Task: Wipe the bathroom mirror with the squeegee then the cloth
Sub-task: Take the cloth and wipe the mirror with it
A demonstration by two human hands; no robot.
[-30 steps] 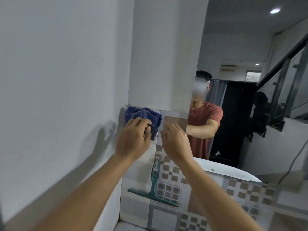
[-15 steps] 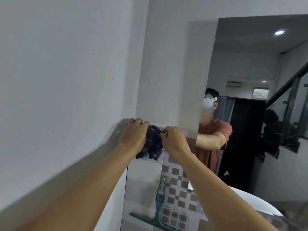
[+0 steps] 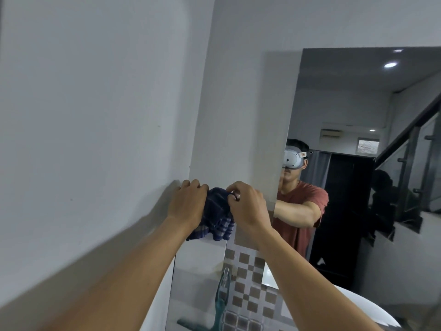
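A dark blue checked cloth (image 3: 218,217) is bunched between both my hands, held up against the mirror (image 3: 346,163) near its left edge. My left hand (image 3: 187,203) grips the cloth's left side and my right hand (image 3: 247,207) pinches its upper right part. The cloth's lower folds hang below my hands. A teal squeegee (image 3: 220,304) shows low down as a reflection in the mirror, handle upward, blade at the frame's bottom edge. The real squeegee is out of sight.
A plain white wall (image 3: 95,115) runs along the left, meeting the mirror wall at a corner. The mirror reflects a person in a red shirt, brown checked tiles (image 3: 248,278), a white basin rim (image 3: 362,304) and a glass stair railing (image 3: 415,158).
My view has tilted upward, so the squeegee's reflection has dropped toward the bottom edge. Both hands have closed in on the cloth and bunched it between them.
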